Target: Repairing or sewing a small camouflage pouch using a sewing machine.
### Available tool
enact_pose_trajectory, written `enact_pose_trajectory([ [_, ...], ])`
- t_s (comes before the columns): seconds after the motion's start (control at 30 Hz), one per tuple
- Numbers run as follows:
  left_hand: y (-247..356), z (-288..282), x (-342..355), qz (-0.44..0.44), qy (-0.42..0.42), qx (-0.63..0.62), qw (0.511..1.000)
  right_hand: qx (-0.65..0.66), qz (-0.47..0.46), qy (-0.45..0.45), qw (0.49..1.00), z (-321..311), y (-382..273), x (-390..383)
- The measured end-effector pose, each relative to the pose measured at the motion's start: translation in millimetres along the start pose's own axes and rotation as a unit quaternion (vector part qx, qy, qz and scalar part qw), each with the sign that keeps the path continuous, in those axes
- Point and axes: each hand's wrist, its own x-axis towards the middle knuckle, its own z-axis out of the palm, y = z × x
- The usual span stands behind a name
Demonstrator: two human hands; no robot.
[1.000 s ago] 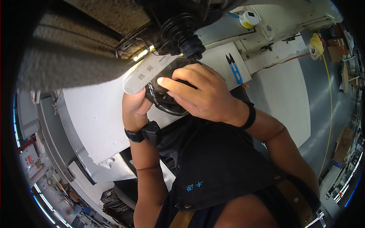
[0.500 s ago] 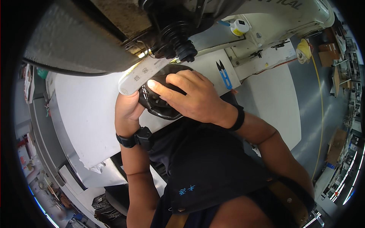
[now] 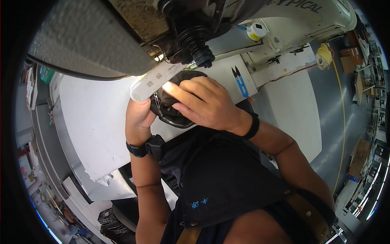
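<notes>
A dark zippered pouch (image 3: 178, 119) lies beneath the sewing machine head (image 3: 195, 44), its metal zipper curving around the near rim. My right hand (image 3: 209, 103) is over its right side, index finger stretched along the fabric and thumb lower down, with pouch material gripped between them. At the pouch's left side is my left hand (image 3: 139, 118); its fingers are hidden by a white bar-shaped lamp (image 3: 156, 81) and the pouch. A metal zipper pull (image 3: 156, 99) hangs between the two hands. The needle area is hidden behind the lamp and machine head.
Blue-handled thread snips (image 3: 240, 82) lie on the machine bed right of my right hand. A white round device (image 3: 256, 31) sits behind them. The white table (image 3: 91, 122) extends left. A yellow cloth bundle (image 3: 323, 56) is at the far right.
My right index finger and thumb have shifted slightly on the pouch, and the fabric beneath them is bunched differently. The whole view has shifted slightly. Both hands stay at the pouch.
</notes>
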Motion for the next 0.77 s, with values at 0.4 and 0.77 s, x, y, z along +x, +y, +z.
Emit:
enact_pose_trajectory([
  [0.4, -1.3, 19.5, -10.8, 0.007, 0.040, 0.000, 0.999, -0.001, 0.044, 0.011, 0.999, 8.4, -2.5, -1.2],
  [0.77, -3.1, 4.8, -14.9, 0.019, -0.030, 0.023, 0.999, 0.000, 0.019, 0.005, 1.000, 14.9, 4.4, -8.2],
])
